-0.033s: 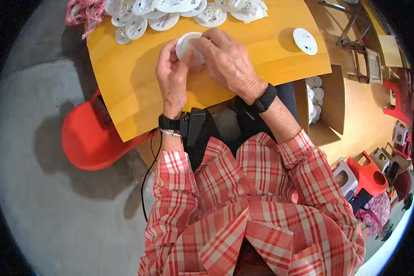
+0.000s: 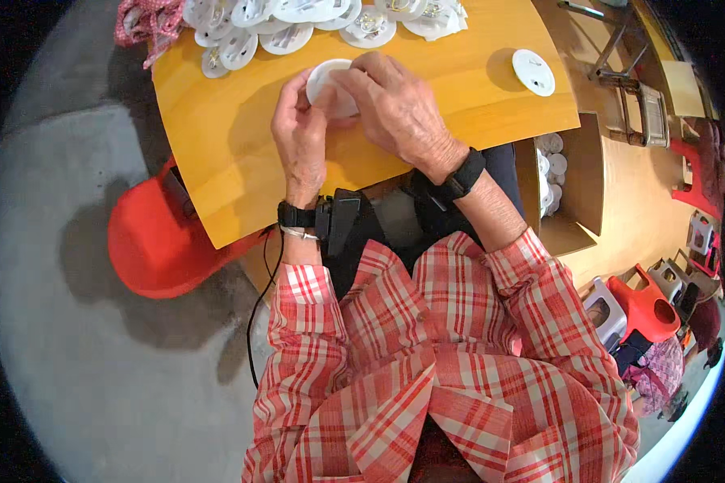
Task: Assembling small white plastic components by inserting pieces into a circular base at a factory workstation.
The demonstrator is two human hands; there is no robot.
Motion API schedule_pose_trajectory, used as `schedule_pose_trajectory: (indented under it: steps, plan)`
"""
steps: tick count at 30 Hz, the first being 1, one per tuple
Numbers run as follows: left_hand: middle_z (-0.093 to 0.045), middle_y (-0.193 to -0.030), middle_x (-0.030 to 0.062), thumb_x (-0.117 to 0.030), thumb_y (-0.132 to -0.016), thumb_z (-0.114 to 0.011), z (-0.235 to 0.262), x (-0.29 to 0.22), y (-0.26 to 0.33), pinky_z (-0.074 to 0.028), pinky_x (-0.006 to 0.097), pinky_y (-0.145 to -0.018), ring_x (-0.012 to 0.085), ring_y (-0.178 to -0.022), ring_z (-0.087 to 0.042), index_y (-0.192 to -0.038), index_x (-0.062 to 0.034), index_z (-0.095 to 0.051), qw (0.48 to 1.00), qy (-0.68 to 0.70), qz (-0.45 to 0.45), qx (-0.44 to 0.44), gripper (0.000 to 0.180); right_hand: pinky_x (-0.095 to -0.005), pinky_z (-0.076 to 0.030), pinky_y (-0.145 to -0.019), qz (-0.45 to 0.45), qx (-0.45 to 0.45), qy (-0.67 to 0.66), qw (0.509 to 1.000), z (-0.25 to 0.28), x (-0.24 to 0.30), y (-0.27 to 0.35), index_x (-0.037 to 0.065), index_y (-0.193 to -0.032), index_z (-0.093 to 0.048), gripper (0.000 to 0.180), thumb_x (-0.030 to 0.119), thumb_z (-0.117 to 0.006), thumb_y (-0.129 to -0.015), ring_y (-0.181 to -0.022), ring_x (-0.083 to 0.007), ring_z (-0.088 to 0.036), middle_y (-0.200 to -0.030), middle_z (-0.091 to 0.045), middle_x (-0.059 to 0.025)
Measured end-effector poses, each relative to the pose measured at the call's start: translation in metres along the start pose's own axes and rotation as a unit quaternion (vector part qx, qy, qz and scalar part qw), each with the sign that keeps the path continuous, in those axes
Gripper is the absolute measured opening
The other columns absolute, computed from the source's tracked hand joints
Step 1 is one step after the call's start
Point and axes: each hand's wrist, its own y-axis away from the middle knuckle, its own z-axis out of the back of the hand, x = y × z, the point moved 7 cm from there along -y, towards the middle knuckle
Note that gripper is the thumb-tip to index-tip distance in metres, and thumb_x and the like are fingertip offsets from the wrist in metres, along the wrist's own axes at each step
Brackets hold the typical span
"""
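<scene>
From my remote seat I have the white disc [image 2: 322, 77] at 12 o'clock in my view, a shade toward 11, raised between the person's two hands over the yellow table [image 2: 475, 109]. The left hand [image 2: 301, 143] comes in on the disc's 7 to 9 o'clock edge and has it gripped, fingers behind, thumb toward the lower part of the face. The right hand [image 2: 407, 117] arches over the 2 to 4 o'clock side, fingers curled, tips on or just over the face; I can't tell whether they pinch anything, since the knuckles hide them from me.

Neither hand is clearly nearer: the disc lies at the left fingers' 1 o'clock and the right fingers' 9. Being round, it gives me no long axis; its broad face tilts up toward my camera.

Past the fingers, at the disc's 12 o'clock, I see a pile [image 2: 288, 38] of similar discs. A lone disc [image 2: 533, 71] lies flat at 3 o'clock, well apart, and an open box [image 2: 590, 169] stands between 3 and 4.
</scene>
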Motion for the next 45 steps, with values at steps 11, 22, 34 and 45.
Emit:
schedule_pose_trajectory:
  steps: [11,22,34,45]
  plan:
    - [-0.059,-0.095,0.01,-0.02,-0.089,-0.056,0.005,0.001,0.0,-0.056,0.028,-0.057,0.0155,-0.081,-0.059,-0.108,-0.002,-0.046,0.998,0.025,-0.009,-0.056,0.028,-0.0409,-0.048,-0.068,-0.196,-0.078,-0.193,0.958,0.0,-0.026,0.015,0.001,-0.106,-0.052,0.023,0.014,-0.052,-0.087,-0.079,-0.0344,-0.059,-0.085,-0.059,-0.0196]
    - [-0.059,-0.097,0.008,-0.021,-0.09,-0.053,-0.002,-0.004,-0.001,-0.055,0.025,-0.058,0.0128,-0.08,-0.06,-0.113,-0.0021,-0.048,0.999,-0.036,-0.003,-0.026,0.03,-0.0442,-0.046,-0.053,-0.163,0.047,-0.094,0.981,-0.01,-0.018,0.011,0.004,-0.096,-0.047,0.025,0.027,-0.053,-0.087,-0.062,-0.0372,-0.059,-0.064,-0.058,-0.0187]
    - [-0.06,-0.097,0.0046,-0.018,-0.09,-0.055,0.005,-0.006,-0.001,-0.046,0.023,-0.073,0.0094,-0.084,-0.056,-0.107,-0.0019,-0.054,0.993,-0.084,-0.067,-0.052,0.023,-0.0408,-0.045,-0.05,-0.264,-0.068,-0.053,0.961,-0.011,-0.006,0.007,0.007,-0.081,-0.053,0.024,0.03,-0.055,-0.085,-0.057,-0.0316,-0.058,-0.06,-0.057,-0.014]
    - [-0.06,-0.097,0.0054,-0.015,-0.088,-0.058,0.003,-0.004,-0.001,-0.047,0.023,-0.072,0.0098,-0.083,-0.056,-0.106,-0.0024,-0.053,0.995,-0.076,-0.043,-0.043,0.023,-0.0417,-0.044,-0.05,-0.235,-0.078,-0.036,0.968,-0.015,-0.01,0.009,0.008,-0.084,-0.053,0.02,0.027,-0.057,-0.084,-0.057,-0.032,-0.057,-0.061,-0.057,-0.0142]
